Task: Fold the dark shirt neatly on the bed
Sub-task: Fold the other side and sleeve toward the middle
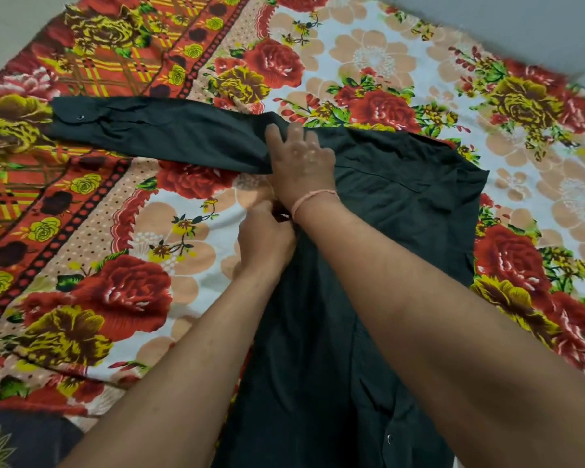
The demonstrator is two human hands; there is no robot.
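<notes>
The dark shirt (pixel 402 204) lies spread on the bed's flowered sheet (pixel 81 231), its body running toward me. One long sleeve (pixel 156 128) stretches flat out to the left, cuff with a snap button at the far left. My right hand (pixel 301 160) presses flat, fingers apart, on the shoulder where that sleeve joins the body. Just below it, my left hand (pixel 265 238) is closed on the shirt's left side edge, pinching the fabric. My forearms hide much of the lower shirt.
The sheet with red and yellow roses covers the whole bed. A grey wall or floor strip (pixel 487 15) shows at the top right. A dark patterned cloth (pixel 17 440) sits at the bottom left corner.
</notes>
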